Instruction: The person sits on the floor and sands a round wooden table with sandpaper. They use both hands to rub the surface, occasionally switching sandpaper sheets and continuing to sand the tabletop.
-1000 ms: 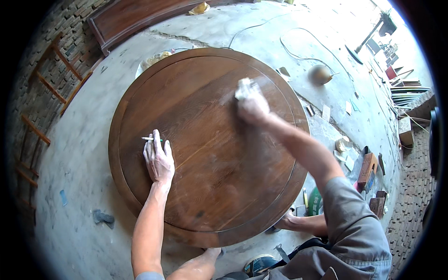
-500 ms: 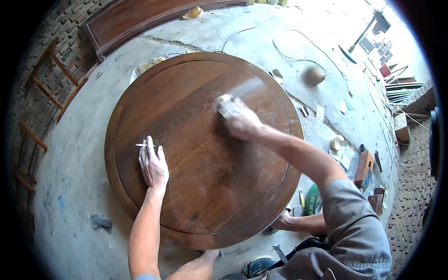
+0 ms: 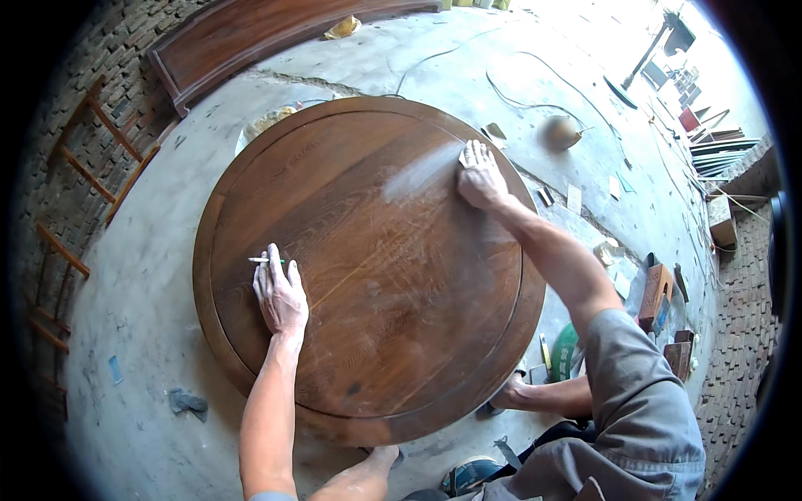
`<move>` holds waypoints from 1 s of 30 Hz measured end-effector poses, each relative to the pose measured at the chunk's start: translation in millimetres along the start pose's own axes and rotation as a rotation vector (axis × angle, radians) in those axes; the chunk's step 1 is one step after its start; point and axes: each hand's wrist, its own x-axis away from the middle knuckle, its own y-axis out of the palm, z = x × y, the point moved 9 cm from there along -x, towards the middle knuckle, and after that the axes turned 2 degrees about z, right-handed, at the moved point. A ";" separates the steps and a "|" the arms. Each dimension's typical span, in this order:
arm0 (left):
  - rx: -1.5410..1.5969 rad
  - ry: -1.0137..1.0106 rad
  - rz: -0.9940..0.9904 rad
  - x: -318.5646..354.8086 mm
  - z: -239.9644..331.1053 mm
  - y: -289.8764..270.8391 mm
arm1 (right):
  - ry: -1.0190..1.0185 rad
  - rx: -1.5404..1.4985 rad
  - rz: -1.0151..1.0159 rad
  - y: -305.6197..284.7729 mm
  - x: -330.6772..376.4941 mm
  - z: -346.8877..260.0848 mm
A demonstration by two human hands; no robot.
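Right hand point(image 3: 482, 177): fingers laid together over a pale pad point(image 3: 462, 158), mostly covered; whether gripped cannot be told. Left hand point(image 3: 282, 299): fingers extended, palm down, a slim white-and-green stick point(image 3: 266, 260) pinched between two of them. Round wooden tabletop point(image 3: 393, 317): beneath both hands, directly before the person; whitish streak point(image 3: 422, 175) left of the right hand. Handling note: rubbing likely goes best with flat, even pressure along the grain, left hand steadying. Beyond the near-right rim: green container point(image 3: 565, 352), pale printing, not transcribed; no other writing legible.
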 end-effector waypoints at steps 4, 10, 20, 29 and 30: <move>-0.041 -0.015 -0.003 4.9 -15.1 -5.8 | -0.264 -0.175 -0.047 -15.7 26.6 -119.3; 0.027 -0.007 -0.005 -2.4 3.4 1.4 | 0.013 -0.047 0.051 1.7 6.1 7.2; 0.037 -0.026 -0.010 -1.4 -0.3 -4.0 | -0.190 0.138 -0.097 2.1 3.8 -20.0; -0.030 -0.044 0.003 7.8 -25.1 -17.2 | -0.259 -0.104 -0.203 -18.3 18.0 -101.6; 0.025 -0.027 0.003 0.3 -4.7 -3.8 | -0.251 0.190 -0.115 8.8 15.5 -34.5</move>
